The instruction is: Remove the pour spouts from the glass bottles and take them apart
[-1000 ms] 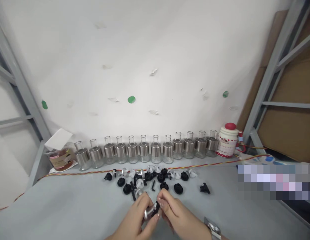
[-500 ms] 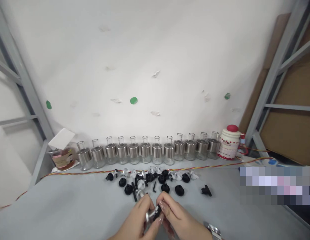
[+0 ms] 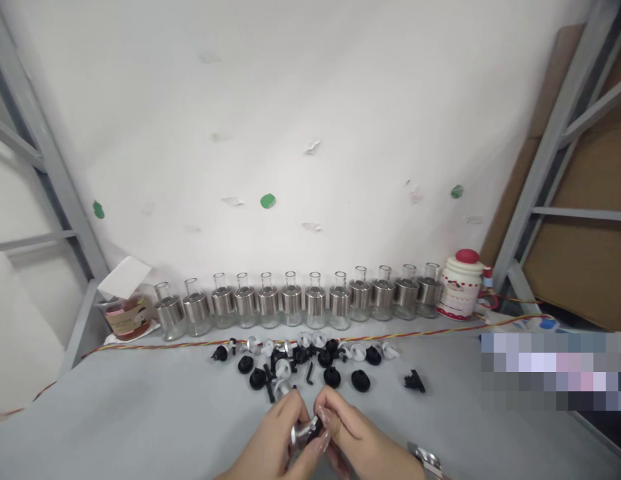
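At the front of the table, both hands close around one small part with a clear or silvery end and a black end [image 3: 314, 428]. My left hand [image 3: 277, 437] grips the clear end, its thumb lying along the part. The fingertips of my right hand [image 3: 353, 433] pinch the black end, covering much of it. Just beyond the hands lie loose pieces: black round caps [image 3: 361, 381], clear plastic discs [image 3: 283, 369] and thin black rods [image 3: 269, 383]. A separate black piece [image 3: 414, 381] rests farther right.
Along the wall stands a row of glass bottles with metal collars [image 3: 291, 297]. A jar with a red lid [image 3: 460, 293] ends the row at right; a labelled tub [image 3: 127, 319] is at left. A twisted red-yellow wire [image 3: 420, 334] crosses the table. Metal shelf posts flank both sides.
The hands hold nearly the same pose. The right fingertips have shifted slightly on the black end of the part. Loose pieces and bottles stay where they were.
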The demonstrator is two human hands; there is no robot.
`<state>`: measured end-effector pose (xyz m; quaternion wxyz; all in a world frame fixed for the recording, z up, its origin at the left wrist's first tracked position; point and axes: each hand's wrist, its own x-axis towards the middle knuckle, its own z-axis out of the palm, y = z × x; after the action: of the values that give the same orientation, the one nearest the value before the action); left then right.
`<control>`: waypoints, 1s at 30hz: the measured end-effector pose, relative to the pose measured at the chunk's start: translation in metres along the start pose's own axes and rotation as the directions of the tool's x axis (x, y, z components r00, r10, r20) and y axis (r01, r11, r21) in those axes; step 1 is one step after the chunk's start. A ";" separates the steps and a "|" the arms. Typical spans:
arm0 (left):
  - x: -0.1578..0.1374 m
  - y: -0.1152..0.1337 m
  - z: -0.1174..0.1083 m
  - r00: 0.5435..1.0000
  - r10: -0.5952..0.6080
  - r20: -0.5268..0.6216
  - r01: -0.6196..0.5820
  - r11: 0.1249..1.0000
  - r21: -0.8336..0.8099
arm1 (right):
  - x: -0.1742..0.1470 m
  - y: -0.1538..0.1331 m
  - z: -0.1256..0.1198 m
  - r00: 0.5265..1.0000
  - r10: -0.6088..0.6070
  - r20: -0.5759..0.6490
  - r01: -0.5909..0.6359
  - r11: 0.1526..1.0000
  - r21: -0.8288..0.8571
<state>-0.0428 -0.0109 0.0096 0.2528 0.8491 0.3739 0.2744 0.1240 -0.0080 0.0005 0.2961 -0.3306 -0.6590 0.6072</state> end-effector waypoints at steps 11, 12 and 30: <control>-0.003 -0.006 0.005 1.000 -0.005 0.000 0.005 0.998 -0.063 | 0.002 0.003 -0.004 0.998 -0.047 0.043 0.043 0.996 0.078; -0.003 -0.006 0.005 1.000 -0.005 0.003 0.005 0.998 -0.063 | 0.002 0.004 -0.005 0.998 -0.048 0.046 0.044 0.994 0.097; 0.000 -0.006 0.002 0.999 -0.034 0.009 0.035 0.990 -0.135 | 0.009 0.006 -0.007 1.000 -0.016 -0.003 0.017 0.983 0.183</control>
<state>-0.0446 -0.0082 0.0041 0.3156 0.8245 0.3681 0.2917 0.1249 0.0034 -0.0051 0.3308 -0.2972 -0.6030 0.6623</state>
